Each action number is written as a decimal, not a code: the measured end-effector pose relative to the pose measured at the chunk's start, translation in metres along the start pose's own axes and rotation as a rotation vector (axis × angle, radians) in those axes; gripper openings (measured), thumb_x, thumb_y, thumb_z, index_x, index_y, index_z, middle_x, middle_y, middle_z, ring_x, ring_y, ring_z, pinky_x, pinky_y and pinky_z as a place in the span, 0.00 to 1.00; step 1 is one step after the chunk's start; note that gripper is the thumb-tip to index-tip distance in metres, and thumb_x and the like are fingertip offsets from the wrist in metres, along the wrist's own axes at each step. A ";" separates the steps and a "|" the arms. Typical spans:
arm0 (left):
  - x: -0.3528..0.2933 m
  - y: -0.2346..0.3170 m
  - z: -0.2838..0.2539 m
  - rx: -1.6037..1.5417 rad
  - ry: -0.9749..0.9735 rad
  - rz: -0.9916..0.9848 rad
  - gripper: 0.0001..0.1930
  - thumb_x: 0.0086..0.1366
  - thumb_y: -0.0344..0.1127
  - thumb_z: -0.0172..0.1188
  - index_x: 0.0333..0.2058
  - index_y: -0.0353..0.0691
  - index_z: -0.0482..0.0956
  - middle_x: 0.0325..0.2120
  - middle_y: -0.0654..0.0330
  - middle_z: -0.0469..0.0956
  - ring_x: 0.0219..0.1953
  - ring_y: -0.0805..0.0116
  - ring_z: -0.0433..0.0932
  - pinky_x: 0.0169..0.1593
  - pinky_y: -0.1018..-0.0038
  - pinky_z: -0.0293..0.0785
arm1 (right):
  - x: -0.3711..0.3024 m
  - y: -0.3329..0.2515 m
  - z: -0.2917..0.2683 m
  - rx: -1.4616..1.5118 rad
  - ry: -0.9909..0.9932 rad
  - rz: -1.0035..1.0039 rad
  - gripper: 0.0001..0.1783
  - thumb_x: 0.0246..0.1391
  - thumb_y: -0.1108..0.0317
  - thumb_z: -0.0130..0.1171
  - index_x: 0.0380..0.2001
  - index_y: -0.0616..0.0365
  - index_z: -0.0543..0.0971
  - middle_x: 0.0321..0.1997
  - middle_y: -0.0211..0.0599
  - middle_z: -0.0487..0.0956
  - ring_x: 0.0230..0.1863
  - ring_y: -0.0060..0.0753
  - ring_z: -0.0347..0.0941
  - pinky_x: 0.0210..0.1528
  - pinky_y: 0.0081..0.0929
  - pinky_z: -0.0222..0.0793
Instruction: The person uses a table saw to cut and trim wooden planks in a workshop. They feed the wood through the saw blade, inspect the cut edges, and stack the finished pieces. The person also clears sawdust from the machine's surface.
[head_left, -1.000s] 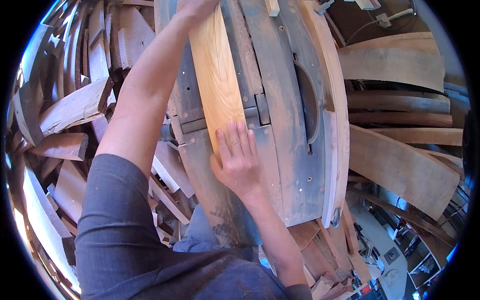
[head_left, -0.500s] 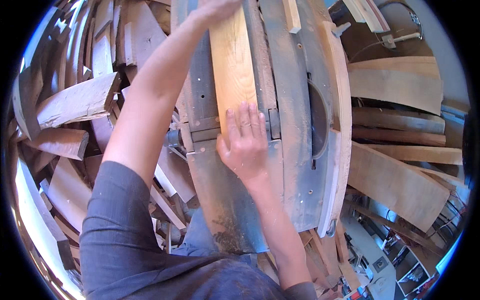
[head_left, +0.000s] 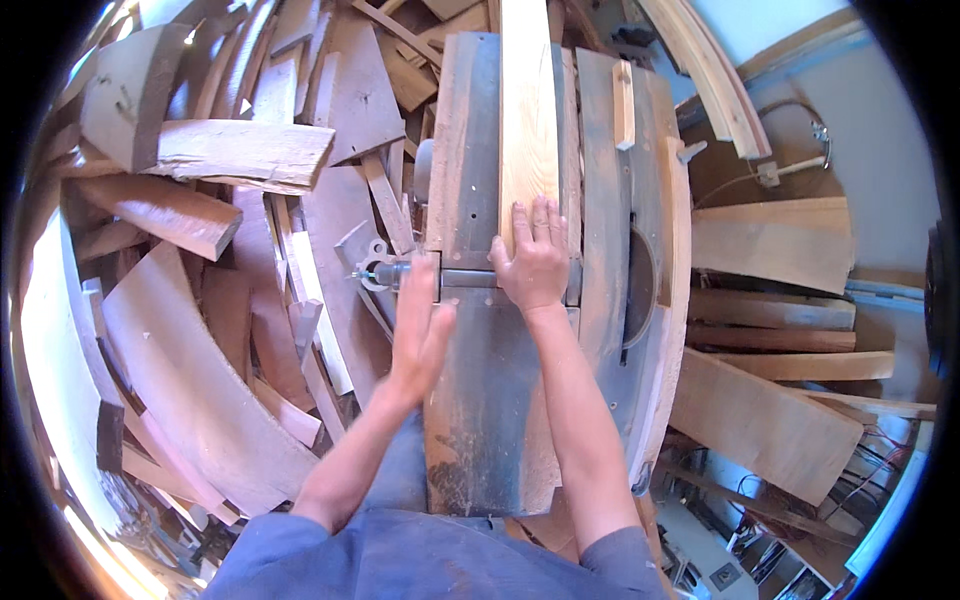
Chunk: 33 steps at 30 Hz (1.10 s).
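A long, pale yellow wooden board (head_left: 527,120) lies lengthwise on the far bed of a jointer (head_left: 470,150), its far end running past the top of the view. My right hand (head_left: 535,255) rests flat on the board's near end, fingers stretched forward and thumb out to the left. Beneath that hand the near edge of the board is hidden. My left hand (head_left: 415,340) is off the board, above the jointer's left edge by the cutter slot (head_left: 470,279). Its fingers are extended and it holds nothing; motion blurs it slightly.
A circular saw blade (head_left: 640,285) sits in a slot right of the jointer. A small wood block (head_left: 624,105) lies on the table beyond it. Rough planks (head_left: 245,155) are heaped at left; more boards (head_left: 770,245) lean at right. A metal shaft end (head_left: 385,273) juts from the machine's left side.
My left hand has come back from the board's far part to the machine's left edge. The board and my right hand on it now sit farther forward on the bed. The view has shifted.
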<state>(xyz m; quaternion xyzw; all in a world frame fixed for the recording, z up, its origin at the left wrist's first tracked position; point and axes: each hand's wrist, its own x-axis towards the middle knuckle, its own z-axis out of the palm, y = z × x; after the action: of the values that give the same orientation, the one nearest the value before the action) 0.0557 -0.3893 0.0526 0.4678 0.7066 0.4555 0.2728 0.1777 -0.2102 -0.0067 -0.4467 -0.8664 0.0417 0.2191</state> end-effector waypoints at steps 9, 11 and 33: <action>-0.155 0.027 -0.039 -0.067 -0.123 0.042 0.35 0.78 0.50 0.50 0.74 0.36 0.53 0.73 0.43 0.57 0.76 0.43 0.52 0.77 0.49 0.41 | 0.089 0.010 0.028 -0.064 0.000 0.013 0.36 0.52 0.52 0.63 0.64 0.54 0.76 0.71 0.70 0.65 0.72 0.68 0.61 0.74 0.53 0.57; -0.169 0.030 -0.052 -0.093 -0.117 -0.055 0.35 0.77 0.49 0.51 0.73 0.33 0.55 0.73 0.42 0.58 0.76 0.43 0.52 0.77 0.50 0.42 | 0.095 -0.007 0.025 -0.130 -0.055 0.164 0.38 0.49 0.52 0.65 0.65 0.50 0.76 0.71 0.75 0.62 0.71 0.71 0.61 0.73 0.53 0.58; -0.053 0.032 0.065 -1.182 -0.167 -0.741 0.22 0.72 0.41 0.62 0.54 0.27 0.74 0.44 0.50 0.83 0.45 0.56 0.86 0.51 0.60 0.84 | -0.289 -0.114 -0.282 0.292 -0.213 0.324 0.47 0.39 0.60 0.79 0.64 0.64 0.72 0.64 0.56 0.74 0.68 0.57 0.66 0.73 0.47 0.56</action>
<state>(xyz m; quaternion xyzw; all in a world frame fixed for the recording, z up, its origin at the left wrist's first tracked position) 0.1431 -0.4077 0.0510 0.0028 0.4303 0.6029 0.6718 0.3551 -0.5416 0.1788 -0.5366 -0.7863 0.2482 0.1794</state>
